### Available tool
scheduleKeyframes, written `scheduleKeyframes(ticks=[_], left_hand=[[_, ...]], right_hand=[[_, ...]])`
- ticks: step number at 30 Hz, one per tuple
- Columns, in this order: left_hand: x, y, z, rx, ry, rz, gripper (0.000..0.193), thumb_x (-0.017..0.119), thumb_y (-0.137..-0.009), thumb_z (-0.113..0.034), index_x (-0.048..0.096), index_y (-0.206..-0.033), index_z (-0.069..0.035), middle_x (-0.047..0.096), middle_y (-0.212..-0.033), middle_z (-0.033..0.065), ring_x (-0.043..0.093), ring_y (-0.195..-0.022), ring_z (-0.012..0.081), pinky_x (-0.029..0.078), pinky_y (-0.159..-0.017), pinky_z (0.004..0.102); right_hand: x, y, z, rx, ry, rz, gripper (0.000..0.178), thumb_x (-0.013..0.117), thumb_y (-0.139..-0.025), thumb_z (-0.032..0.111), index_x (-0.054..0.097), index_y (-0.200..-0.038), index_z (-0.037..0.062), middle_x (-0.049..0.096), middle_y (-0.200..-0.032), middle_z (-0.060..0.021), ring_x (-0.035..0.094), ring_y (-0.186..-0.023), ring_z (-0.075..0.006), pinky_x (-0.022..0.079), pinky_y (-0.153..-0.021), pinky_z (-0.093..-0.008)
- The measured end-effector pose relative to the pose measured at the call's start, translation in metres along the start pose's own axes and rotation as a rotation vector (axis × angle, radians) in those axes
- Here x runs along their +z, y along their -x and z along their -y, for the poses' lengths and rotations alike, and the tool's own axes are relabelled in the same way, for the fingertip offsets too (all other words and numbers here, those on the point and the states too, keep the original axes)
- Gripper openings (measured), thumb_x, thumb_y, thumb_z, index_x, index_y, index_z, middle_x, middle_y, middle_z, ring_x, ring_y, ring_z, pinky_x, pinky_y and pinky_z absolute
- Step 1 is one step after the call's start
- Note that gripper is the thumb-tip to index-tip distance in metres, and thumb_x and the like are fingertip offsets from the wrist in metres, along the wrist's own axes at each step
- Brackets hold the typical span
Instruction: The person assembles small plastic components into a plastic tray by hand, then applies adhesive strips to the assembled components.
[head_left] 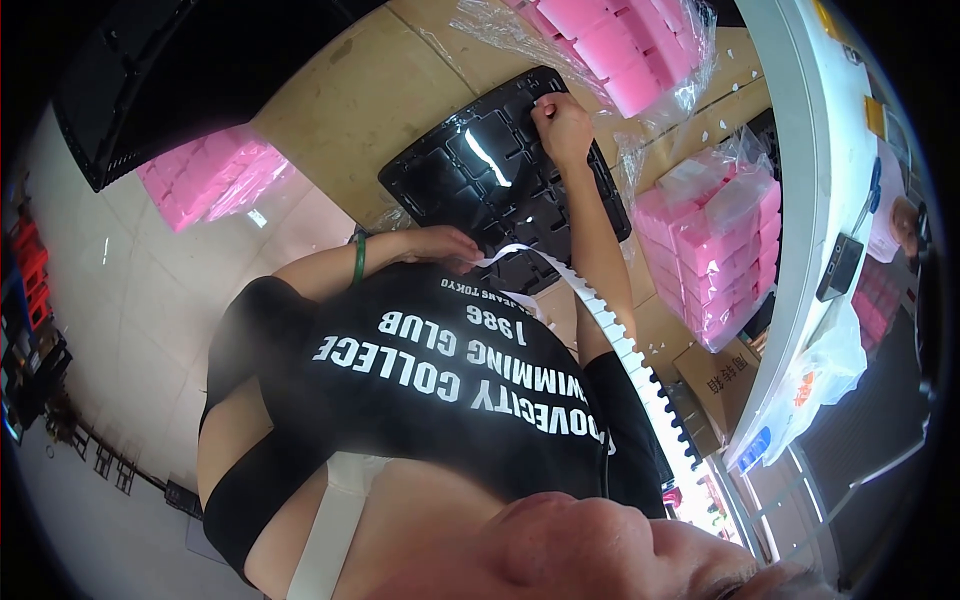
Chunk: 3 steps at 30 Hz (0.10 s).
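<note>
A black plastic tray (465, 165) with moulded compartments lies tilted in front of my body. My right hand (566, 132) is closed in a fist over the tray's far right part; what its fingers hold, if anything, is hidden. Close to my shirt, my left hand (445, 247), with a green bangle on the wrist, has its fingers together on the end of a white notched strip (600, 312). From there the strip arches over the tray's near edge and runs past my right forearm toward the lower right.
Pink foam blocks in clear film stand at the top (630, 60), at the right (710, 250) and at the left (215, 175). Brown cardboard (330, 110) lies under the tray. A white curved table edge (810, 150) and a carton (715, 380) are at the right.
</note>
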<state>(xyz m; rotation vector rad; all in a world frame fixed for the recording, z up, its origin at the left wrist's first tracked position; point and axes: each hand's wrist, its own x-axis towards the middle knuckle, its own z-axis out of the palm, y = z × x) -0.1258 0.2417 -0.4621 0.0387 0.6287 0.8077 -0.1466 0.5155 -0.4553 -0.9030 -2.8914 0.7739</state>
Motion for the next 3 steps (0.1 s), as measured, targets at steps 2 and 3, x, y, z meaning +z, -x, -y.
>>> scheduleKeyframes(ticks=[2,3], left_hand=[[-0.0013,0.0034,0.0021,0.008,0.007,-0.003,0.023,0.064,-0.091,-0.031,0.066,-0.093,-0.008,0.061,-0.083,-0.0017,0.057,-0.077,0.0059,0.047,-0.072,0.0195],[0.0010,0.0041,0.0017,0.005,0.004,-0.009,0.024,0.064,-0.091,-0.031,0.066,-0.094,-0.008,0.061,-0.084,-0.0015,0.057,-0.079,0.0059,0.048,-0.073,0.0197]], right_hand=[[0.0007,0.0014,0.0016,0.036,-0.031,-0.017,0.014,0.070,-0.070,0.018,0.066,-0.082,0.0104,0.064,-0.080,-0.0059,0.064,-0.078,-0.0266,0.051,-0.070,-0.0388],[0.0000,0.0029,-0.0006,0.074,-0.058,-0.030,0.016,0.070,-0.070,0.018,0.066,-0.083,0.0108,0.064,-0.080,-0.0058,0.064,-0.078,-0.0262,0.051,-0.071,-0.0391]])
